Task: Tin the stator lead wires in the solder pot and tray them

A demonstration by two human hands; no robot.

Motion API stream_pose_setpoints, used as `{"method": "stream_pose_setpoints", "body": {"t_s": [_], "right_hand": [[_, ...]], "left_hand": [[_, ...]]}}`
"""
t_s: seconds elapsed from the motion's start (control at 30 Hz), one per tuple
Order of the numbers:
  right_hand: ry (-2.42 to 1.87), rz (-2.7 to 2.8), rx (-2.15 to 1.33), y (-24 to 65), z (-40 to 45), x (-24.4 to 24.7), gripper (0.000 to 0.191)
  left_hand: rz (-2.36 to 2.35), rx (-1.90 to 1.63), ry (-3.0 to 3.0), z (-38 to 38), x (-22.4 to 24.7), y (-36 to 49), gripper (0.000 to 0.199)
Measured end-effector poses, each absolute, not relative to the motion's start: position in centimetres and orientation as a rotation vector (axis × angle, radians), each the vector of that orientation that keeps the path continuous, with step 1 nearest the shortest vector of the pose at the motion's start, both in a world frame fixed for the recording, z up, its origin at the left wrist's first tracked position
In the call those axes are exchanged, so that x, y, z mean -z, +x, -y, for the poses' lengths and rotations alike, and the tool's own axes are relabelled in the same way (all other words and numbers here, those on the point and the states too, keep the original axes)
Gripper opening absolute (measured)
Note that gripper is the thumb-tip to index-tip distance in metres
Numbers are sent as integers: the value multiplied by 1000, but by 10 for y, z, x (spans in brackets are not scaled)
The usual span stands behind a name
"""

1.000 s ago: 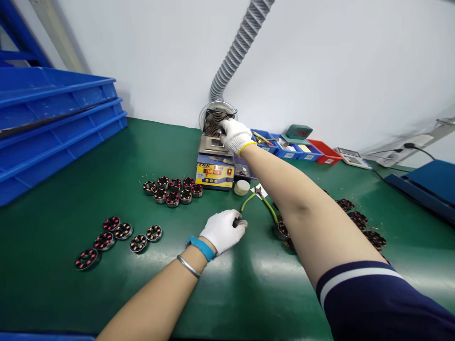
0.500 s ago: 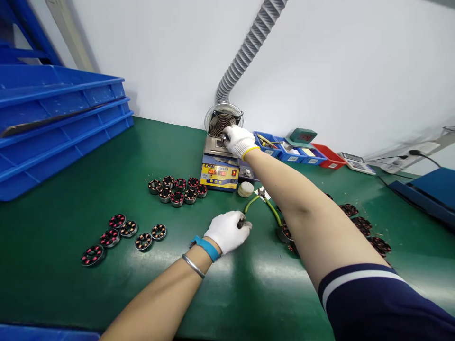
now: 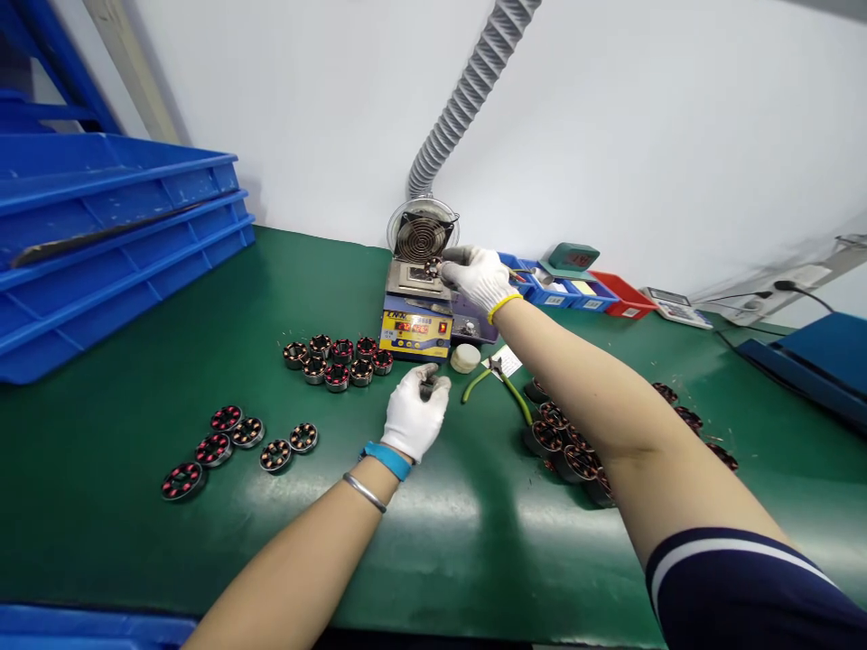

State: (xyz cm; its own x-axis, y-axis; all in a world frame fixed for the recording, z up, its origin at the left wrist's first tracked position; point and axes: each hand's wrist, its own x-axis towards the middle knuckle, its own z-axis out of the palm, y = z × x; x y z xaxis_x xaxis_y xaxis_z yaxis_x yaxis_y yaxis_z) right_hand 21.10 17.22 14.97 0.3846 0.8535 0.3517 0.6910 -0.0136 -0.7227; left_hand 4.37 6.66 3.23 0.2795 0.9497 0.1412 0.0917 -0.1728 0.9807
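Okay so in the head view, the right hand (image 3: pixel 482 278), in a white knit glove with a yellow cuff, has its fingers pinched on a small dark ring-shaped part (image 3: pixel 432 267), kinda tipped up over the right side of the flat metal top (image 3: pixel 399 278) of a blue box with a yellow front panel (image 3: pixel 414 336) and red digits. Can't tell if the part touches the metal. Right behind that there's a round black fan (image 3: pixel 421 236) with a ribbed grey hose (image 3: pixel 467 86) going up. The left hand (image 3: pixel 412 420), white glove too, is just in front of the box, fingers curled in; something dark shows between them, but I can't tell if they're gripping anything. On the green counter (image 3: pixel 379 542), a bunch of rings with pink and copper-coloured coils (image 3: pixel 337 377) sits left of that hand, and green-handled pliers (image 3: pixel 518 399) lie to its right, near a pale round tub-like thing (image 3: pixel 465 358)
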Motion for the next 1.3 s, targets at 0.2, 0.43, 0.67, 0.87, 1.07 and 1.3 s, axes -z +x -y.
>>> {"method": "stream_pose_setpoints", "body": {"t_s": [0.2,0.43,0.67,0.87,1.07,1.3], "right_hand": [[-1792,1401,-78,214,-185,-148,35],[-1961,1549,144,217,-215,-148,38],[-2120,1626,272,215,-218,-136,42],[-2089,1575,218,214,-213,-131,38],[-1803,1301,-88,204,-183,-148,38],[-1573,1060,-943,156,-111,-113,53]], "left_hand": [[-997,-1005,1532,-67,-33,44,26],[-993,-949,1582,-66,-34,44,25],[-1000,-917,1618,-65,-35,43,24],[-998,-922,1622,-65,-33,43,24],[-994,-1072,1455,-70,-30,45,39],[-1122,-1141,1578,-68,-33,42,65]]}}
